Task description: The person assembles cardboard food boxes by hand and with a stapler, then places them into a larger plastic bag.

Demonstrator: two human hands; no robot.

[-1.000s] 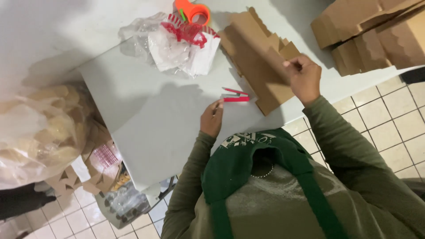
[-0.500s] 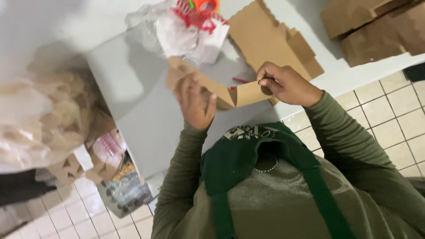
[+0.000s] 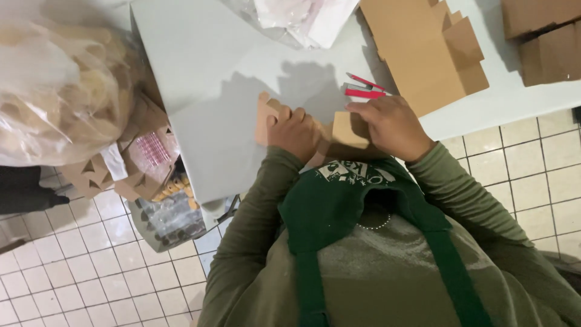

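Note:
Both hands hold one flat brown cardboard box blank (image 3: 349,128) at the near edge of the grey table (image 3: 212,91), close to my chest. My left hand (image 3: 295,130) grips its left flap, fingers curled over the top. My right hand (image 3: 390,126) presses on its right part. A red pen-like tool (image 3: 365,88) lies on the table just beyond my right hand. A stack of flat brown cardboard blanks (image 3: 423,51) lies further back on the right.
A clear plastic bag with white contents (image 3: 302,18) sits at the table's far edge. Folded brown boxes (image 3: 544,42) stand at the far right. A big clear bag of brown pieces (image 3: 54,91) and a bin of small items (image 3: 163,200) sit on the tiled floor at left.
The cardboard blank, held raised in both hands half a second ago, is now lower and pressed near the table's edge. A second ago my right hand was on the stack.

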